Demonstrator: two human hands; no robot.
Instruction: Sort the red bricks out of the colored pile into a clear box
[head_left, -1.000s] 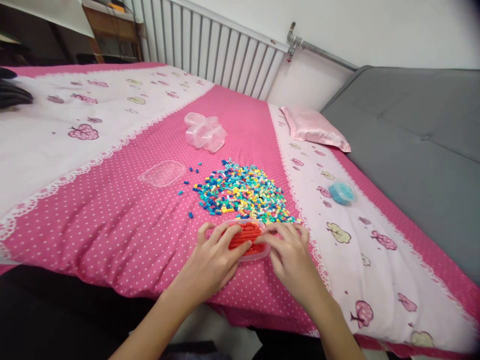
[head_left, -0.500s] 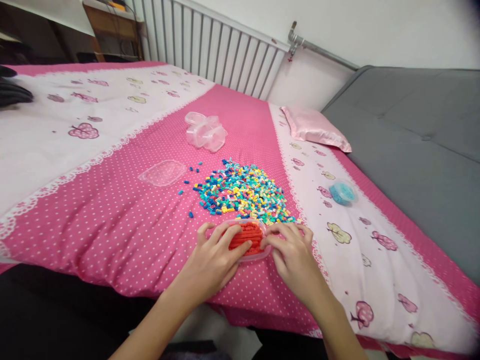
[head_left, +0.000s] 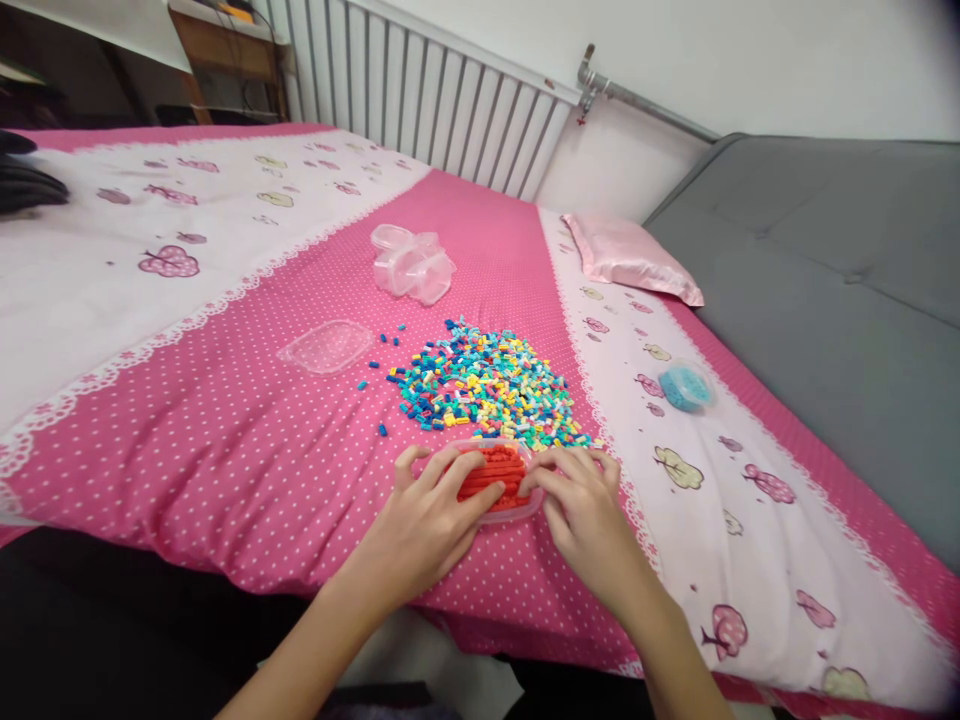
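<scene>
A clear plastic container [head_left: 495, 517] sits on the pink dotted bedspread near the front edge, with red pieces [head_left: 511, 478] inside, some lined up in long rows. My left hand [head_left: 439, 505] is curled over the container's left end, thumb and index finger resting on the red rows. At the right end, my right hand [head_left: 581, 505] has its fingers bent inward, the fingertips close together by the rim and the red pieces. Whatever lies between those fingertips is too small to make out. Just beyond the container spreads a pile of small multicoloured bricks [head_left: 491, 385].
A clear lid [head_left: 326, 347] lies left of the pile, and empty-looking clear containers [head_left: 412, 265] are stacked behind it. To the right stands a tub of light-blue pieces [head_left: 685, 387]. A pink pillow [head_left: 634, 258] lies by the grey headboard [head_left: 825, 250]. Several stray bricks dot the bedspread.
My right hand's fingers have shifted very slightly at the container's right end. My left hand and the other things stay as they were.
</scene>
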